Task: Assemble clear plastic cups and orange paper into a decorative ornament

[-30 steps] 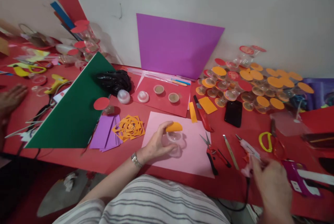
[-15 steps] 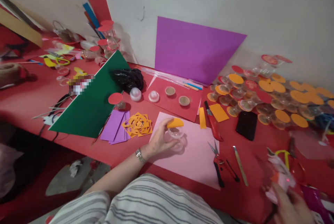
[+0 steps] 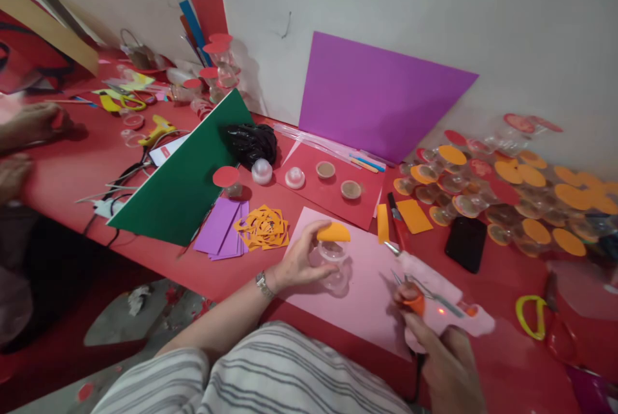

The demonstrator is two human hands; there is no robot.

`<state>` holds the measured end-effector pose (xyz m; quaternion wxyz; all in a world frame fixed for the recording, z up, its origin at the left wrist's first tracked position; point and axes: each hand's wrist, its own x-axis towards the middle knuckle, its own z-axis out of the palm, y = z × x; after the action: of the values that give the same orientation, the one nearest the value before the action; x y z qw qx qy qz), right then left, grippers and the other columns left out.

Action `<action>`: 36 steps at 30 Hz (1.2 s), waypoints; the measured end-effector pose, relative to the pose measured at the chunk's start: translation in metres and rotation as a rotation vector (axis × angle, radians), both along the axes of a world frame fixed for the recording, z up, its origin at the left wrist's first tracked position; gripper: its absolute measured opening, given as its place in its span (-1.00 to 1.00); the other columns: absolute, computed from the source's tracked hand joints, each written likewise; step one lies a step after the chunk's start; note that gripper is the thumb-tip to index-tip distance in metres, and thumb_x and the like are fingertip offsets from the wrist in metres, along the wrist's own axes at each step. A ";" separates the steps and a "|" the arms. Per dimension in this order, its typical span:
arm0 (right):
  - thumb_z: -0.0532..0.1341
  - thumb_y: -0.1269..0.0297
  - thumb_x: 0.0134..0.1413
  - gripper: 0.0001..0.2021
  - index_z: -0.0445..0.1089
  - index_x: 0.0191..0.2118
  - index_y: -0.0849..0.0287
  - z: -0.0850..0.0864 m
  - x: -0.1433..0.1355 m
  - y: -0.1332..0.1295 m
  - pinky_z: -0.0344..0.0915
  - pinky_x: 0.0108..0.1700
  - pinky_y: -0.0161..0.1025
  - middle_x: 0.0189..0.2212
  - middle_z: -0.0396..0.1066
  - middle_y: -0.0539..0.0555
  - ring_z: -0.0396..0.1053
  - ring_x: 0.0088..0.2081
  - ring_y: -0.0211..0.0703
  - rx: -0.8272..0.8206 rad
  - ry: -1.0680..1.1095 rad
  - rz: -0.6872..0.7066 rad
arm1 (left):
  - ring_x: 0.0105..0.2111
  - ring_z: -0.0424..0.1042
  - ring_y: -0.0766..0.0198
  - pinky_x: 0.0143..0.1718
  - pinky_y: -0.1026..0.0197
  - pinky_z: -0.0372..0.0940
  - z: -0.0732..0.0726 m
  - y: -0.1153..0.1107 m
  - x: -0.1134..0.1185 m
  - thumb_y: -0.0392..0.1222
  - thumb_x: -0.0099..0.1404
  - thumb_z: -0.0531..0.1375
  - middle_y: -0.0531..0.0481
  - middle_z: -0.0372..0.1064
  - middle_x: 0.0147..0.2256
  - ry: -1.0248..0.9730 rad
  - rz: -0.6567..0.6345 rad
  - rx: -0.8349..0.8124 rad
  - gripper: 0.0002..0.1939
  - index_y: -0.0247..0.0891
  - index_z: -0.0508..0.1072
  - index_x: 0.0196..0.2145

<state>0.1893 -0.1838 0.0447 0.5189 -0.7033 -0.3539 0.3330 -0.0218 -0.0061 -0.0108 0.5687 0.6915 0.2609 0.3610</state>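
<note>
My left hand (image 3: 299,263) is closed around a small clear plastic cup (image 3: 334,269), with an orange paper disc (image 3: 334,232) at its top edge. The cup is over a pink paper sheet (image 3: 362,301). In my right hand (image 3: 447,356) is a pale pink glue gun (image 3: 441,285), its metal nozzle aimed left toward the cup. A small red light glows on its body, and my fingers are at its orange trigger. Behind the gun, pliers with red handles are mostly hidden.
A green board (image 3: 178,188) leans at the left, near purple paper strips (image 3: 224,230) and orange cut-outs (image 3: 263,228). Several disc-topped cups crowd the right beyond a black phone (image 3: 466,244). Yellow-handled scissors (image 3: 531,317) lie at the right. Another person's hands (image 3: 36,124) rest at the far left.
My right hand has brought the glue gun from the far right to beside the cup. The left hand still holds the cup and orange disc. The camera view has shifted slightly.
</note>
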 end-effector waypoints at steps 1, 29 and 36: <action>0.31 0.07 0.05 -0.83 0.52 -0.46 0.00 0.003 -0.006 0.005 0.51 -0.29 -0.35 -0.43 0.56 -0.02 0.55 -0.36 -0.20 -0.009 -0.046 0.005 | 0.17 0.33 -0.05 0.18 -0.02 0.29 0.000 0.000 -0.001 0.11 0.19 0.38 -0.30 0.20 0.22 -0.004 -0.002 0.011 -0.14 -0.19 0.12 0.31; 0.37 0.09 0.04 -0.86 0.61 -0.30 -0.04 0.004 -0.022 0.012 0.51 -0.14 0.01 -0.33 0.61 0.09 0.54 -0.23 0.10 -0.087 -0.109 0.055 | 0.21 0.34 -0.02 0.26 -0.03 0.27 0.010 0.002 -0.003 -0.19 0.22 0.30 -0.27 0.24 0.22 -0.023 -0.099 0.194 -0.21 -0.21 0.06 0.32; 0.34 0.06 0.05 -0.84 0.59 -0.33 -0.01 0.005 -0.021 0.015 0.52 -0.21 -0.08 -0.39 0.59 0.07 0.55 -0.30 0.05 -0.100 -0.117 0.072 | 0.23 0.32 -0.04 0.28 -0.03 0.24 0.010 0.002 -0.002 -0.21 0.22 0.30 -0.28 0.22 0.24 -0.044 -0.101 0.202 -0.21 -0.20 0.06 0.32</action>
<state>0.1684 -0.1686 0.0499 0.4491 -0.7334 -0.3918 0.3270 -0.0239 -0.0037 -0.0007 0.5193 0.7494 0.1755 0.3714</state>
